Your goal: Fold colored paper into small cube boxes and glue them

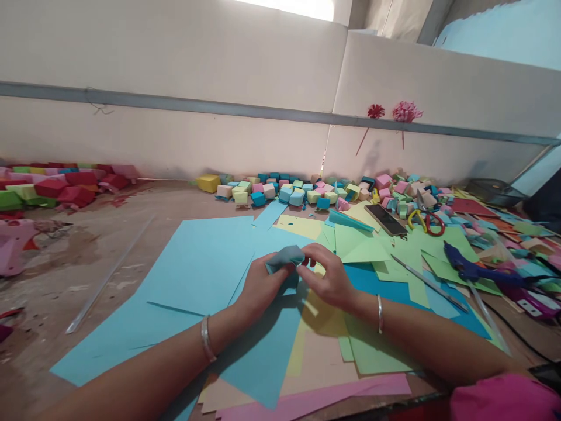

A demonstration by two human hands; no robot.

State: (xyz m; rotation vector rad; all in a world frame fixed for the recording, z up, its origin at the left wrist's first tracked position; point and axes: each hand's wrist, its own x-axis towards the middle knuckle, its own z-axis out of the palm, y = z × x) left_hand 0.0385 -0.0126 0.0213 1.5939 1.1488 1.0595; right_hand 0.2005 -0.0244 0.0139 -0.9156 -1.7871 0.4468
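Head view: left hand (259,285) grips part-hidden folded paper (284,257), right hand (329,276) pinching its edge.

Mostly light blue, with green and pink around

The small folded paper piece (286,257) in the middle is greyish blue. The large flat paper sheets (197,257) to the left are plain light blue. To the right are pale green paper sheets (358,244) and one deep blue paper sheet (366,279). The long paper strip (315,401) at the near side is pink. In the far middle, the small paper boxes (286,194) are blue, yellow, pink and green. The metal scissors (425,220) have one yellow and one red handle.
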